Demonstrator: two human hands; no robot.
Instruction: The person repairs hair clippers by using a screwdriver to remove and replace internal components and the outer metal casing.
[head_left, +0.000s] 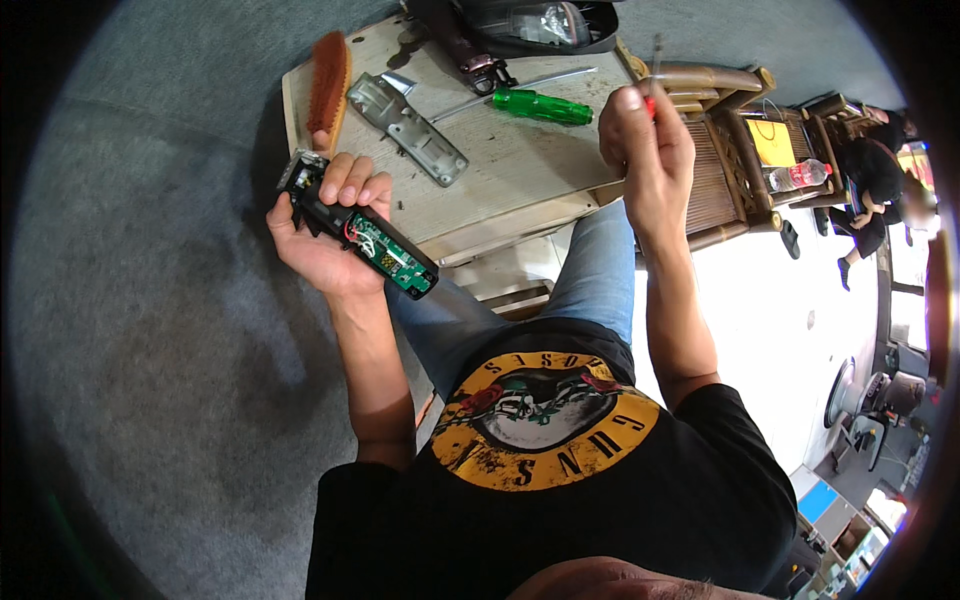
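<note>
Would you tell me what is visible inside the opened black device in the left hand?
Inside the opened black device, held by the left hand, a green circuit board and red wires show. Fingers cover its upper middle, so that part is hidden.

left hand (325,235) — palm up, fingers curled | right hand (645,135) — raised, fingers pinched shut

Our left hand (325,235) grips opened hair clipper body (360,235), green circuit board (392,262) exposed, at 9 o'clock. Our right hand (645,150) raised at 1 o'clock, pinching thin red-handled screwdriver (655,75), shaft upward. On wooden board (520,170) at 12 o'clock we see green-handled screwdriver (540,106), grey metal cover plate (410,127), brown brush (328,85) along left edge.
</note>
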